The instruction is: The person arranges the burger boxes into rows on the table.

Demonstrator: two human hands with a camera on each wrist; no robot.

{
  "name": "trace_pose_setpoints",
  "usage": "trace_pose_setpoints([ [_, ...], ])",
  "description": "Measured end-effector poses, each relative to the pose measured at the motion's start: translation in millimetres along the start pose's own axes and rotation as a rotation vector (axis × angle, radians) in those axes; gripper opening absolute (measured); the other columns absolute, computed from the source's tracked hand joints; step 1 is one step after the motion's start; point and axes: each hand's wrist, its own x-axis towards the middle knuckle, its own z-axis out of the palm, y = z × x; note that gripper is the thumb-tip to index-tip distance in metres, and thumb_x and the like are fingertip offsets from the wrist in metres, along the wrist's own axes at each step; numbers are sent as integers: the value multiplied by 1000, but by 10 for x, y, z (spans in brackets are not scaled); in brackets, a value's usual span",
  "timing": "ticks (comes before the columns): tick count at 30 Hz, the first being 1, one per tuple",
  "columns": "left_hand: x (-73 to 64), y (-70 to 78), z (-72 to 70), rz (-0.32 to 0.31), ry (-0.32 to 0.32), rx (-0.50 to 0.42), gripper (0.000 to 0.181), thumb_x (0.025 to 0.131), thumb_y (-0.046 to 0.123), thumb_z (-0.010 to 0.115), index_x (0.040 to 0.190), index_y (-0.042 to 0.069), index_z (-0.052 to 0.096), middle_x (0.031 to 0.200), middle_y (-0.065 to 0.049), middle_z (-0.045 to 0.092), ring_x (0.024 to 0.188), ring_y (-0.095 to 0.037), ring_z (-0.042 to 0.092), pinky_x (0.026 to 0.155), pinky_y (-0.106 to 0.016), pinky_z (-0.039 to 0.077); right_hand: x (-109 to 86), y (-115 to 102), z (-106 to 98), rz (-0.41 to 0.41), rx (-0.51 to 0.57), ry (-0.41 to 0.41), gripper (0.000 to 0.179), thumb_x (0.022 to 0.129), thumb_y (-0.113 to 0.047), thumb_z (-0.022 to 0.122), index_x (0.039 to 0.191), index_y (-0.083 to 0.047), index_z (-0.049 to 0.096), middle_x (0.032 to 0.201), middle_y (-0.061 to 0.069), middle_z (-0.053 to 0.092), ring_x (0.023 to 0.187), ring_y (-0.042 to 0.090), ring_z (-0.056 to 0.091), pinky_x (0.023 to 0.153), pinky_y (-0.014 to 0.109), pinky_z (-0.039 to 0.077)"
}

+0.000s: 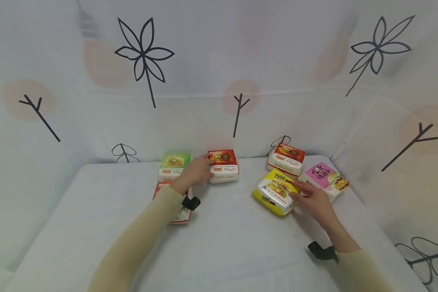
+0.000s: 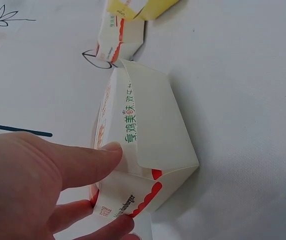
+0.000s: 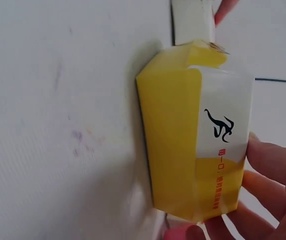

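Observation:
My left hand [image 1: 195, 174] grips the left end of a red-and-white burger box [image 1: 224, 167] at the back middle of the table. In the left wrist view, the thumb lies on the face of that burger box [image 2: 155, 120] and the other fingers reach round its end. Over on the right, my right hand [image 1: 314, 202] holds a yellow-and-white burger box [image 1: 275, 191] by its right side. In the right wrist view, the thumb is at the edge of this yellow box [image 3: 170, 135] and the fingers curl round its end. The box sits slightly turned.
A green-topped burger box [image 1: 175, 161] stands left of my left hand. In front of it another red-and-white box [image 1: 161, 187] is partly hidden by my left forearm. Behind the yellow box are a red-topped box [image 1: 287, 156] and a pink box [image 1: 323, 176]. A patterned cloth [image 1: 204, 117] rises behind.

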Motion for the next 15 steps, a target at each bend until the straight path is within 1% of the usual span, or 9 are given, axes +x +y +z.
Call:
trace_pose_setpoints([
  [4,16,-6,6,0,1,1,59,94,27,70,149,19,49,163,-5,26,145,-29,33,112,-46,36,-15,-49,81,4,-7,18,68,93,-47,67,143,-4,53,154,19,40,140,46,33,100,55,46],
  [6,21,-5,9,-4,0,2,59,94,27,70,149,19,49,163,-5,26,145,-29,33,112,-47,36,-20,-78,122,3,-14,23,69,92,-49,67,143,-4,54,153,19,41,141,45,32,99,55,47],
  [10,16,-7,10,-3,2,2,59,94,27,70,149,19,49,163,-4,27,144,-29,33,112,-47,36,-31,-145,237,-26,-39,27,67,92,-51,67,140,-5,57,148,17,48,135,41,43,96,52,50],
  [13,8,-8,10,-3,2,3,59,94,27,70,149,19,50,162,-5,27,144,-29,33,112,-47,36,-41,-200,339,-61,-49,28,61,93,-45,69,138,-6,59,145,16,52,129,39,49,94,50,51],
  [15,9,-7,11,-3,1,4,59,94,28,70,149,20,49,162,-5,27,144,-29,33,112,-47,36,-45,-243,401,-82,-41,27,59,93,-42,70,138,-5,60,145,16,52,131,39,47,95,50,51],
])
